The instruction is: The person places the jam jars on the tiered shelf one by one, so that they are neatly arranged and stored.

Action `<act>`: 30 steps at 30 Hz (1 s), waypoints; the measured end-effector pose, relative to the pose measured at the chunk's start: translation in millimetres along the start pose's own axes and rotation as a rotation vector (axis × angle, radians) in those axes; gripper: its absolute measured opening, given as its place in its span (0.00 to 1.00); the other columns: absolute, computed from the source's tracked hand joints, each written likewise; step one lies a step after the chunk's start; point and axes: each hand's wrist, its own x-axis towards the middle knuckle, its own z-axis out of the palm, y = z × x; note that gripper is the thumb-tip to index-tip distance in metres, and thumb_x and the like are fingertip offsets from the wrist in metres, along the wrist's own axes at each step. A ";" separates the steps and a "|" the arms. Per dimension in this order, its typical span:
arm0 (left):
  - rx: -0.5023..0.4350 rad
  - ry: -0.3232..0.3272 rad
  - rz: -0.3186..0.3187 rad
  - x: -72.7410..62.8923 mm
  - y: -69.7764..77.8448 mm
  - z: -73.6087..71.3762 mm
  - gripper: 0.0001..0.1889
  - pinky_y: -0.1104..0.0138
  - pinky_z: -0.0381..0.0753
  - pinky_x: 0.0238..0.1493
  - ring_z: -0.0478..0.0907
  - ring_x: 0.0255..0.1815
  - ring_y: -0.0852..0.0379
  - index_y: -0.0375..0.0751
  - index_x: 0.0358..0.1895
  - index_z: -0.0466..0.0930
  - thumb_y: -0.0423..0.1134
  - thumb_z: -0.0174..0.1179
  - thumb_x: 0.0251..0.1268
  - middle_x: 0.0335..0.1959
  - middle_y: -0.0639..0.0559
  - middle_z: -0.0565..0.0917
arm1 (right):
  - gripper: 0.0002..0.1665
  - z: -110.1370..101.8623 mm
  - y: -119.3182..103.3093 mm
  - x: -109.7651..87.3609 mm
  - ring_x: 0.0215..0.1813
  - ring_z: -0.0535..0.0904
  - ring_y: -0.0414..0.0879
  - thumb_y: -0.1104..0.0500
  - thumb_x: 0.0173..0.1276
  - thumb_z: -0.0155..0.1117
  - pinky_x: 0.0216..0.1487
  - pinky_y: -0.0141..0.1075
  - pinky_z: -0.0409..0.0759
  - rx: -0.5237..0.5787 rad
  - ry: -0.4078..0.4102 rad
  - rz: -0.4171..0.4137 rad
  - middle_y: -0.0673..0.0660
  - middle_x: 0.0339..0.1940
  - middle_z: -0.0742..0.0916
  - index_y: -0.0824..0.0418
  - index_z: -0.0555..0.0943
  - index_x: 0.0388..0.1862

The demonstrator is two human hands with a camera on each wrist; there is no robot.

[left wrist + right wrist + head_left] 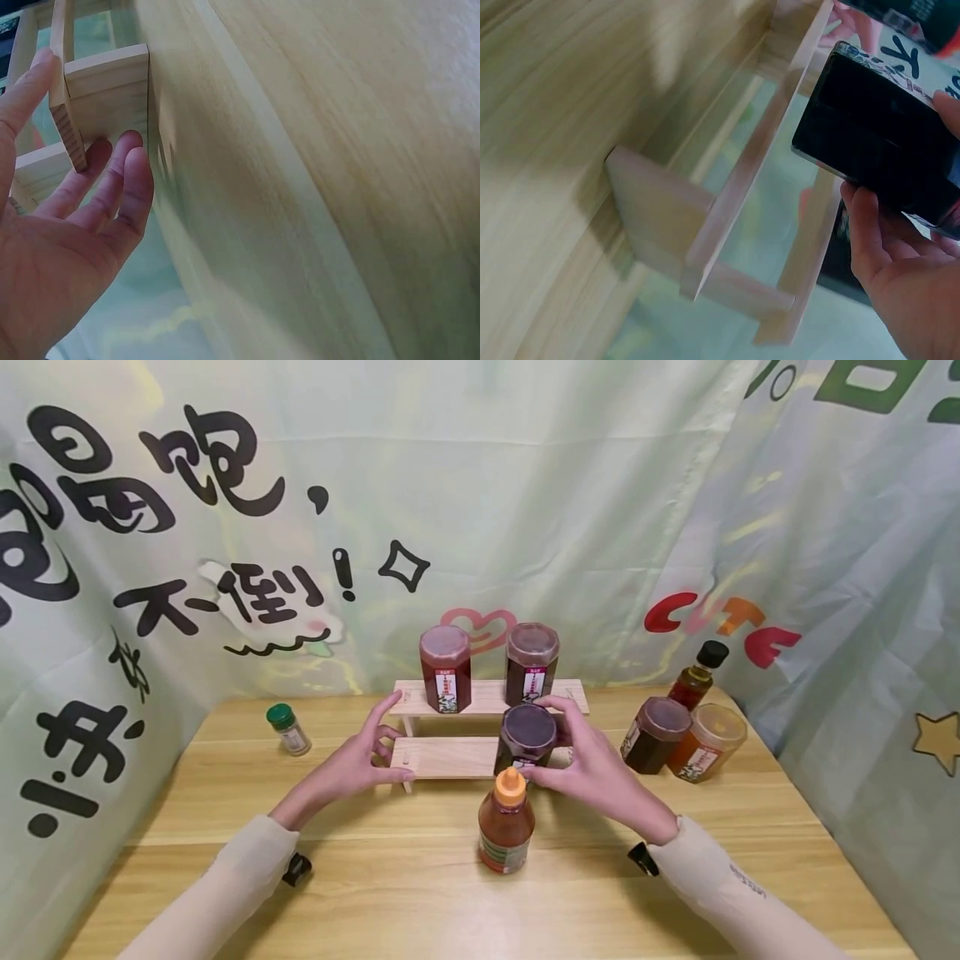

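While the left hand point(357, 766) curled round the rack point(450, 757) at nine o'clock, the right hand point(596, 770) gripped the dark jar point(527, 732), twelve o'clock from the squeeze bottle point(506, 828); likely heavy and slick, it wanted holding mid-body.

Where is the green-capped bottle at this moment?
In the head view, the bottle stands on the table, to the left of the left hand and rack.
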 end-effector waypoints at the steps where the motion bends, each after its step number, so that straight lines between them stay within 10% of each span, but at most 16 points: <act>1: 0.001 -0.001 0.000 0.2 0.1 0.2 0.67 0.54 0.86 0.43 0.81 0.44 0.46 0.68 0.91 0.37 0.38 0.83 0.63 0.62 0.36 0.83 | 0.54 2.9 -0.3 1.8 0.55 0.88 0.49 0.61 0.61 0.89 0.60 0.54 0.85 -0.002 -0.009 -0.008 0.56 0.63 0.87 0.52 0.66 0.80; 22: 0.015 -0.005 -0.011 -1.2 -1.2 2.6 0.67 0.58 0.85 0.39 0.80 0.44 0.46 0.69 0.91 0.37 0.39 0.83 0.63 0.63 0.35 0.81 | 0.57 58.6 0.2 43.3 0.67 0.82 0.47 0.57 0.62 0.89 0.68 0.46 0.80 0.045 -0.084 -0.083 0.55 0.70 0.81 0.60 0.63 0.82; 30: 0.025 -0.004 -0.010 -0.7 0.1 1.0 0.67 0.56 0.84 0.40 0.80 0.43 0.46 0.69 0.91 0.36 0.40 0.82 0.64 0.63 0.35 0.81 | 0.50 63.8 10.2 50.3 0.65 0.79 0.52 0.69 0.60 0.86 0.67 0.42 0.82 0.116 -0.096 -0.094 0.60 0.65 0.79 0.64 0.68 0.77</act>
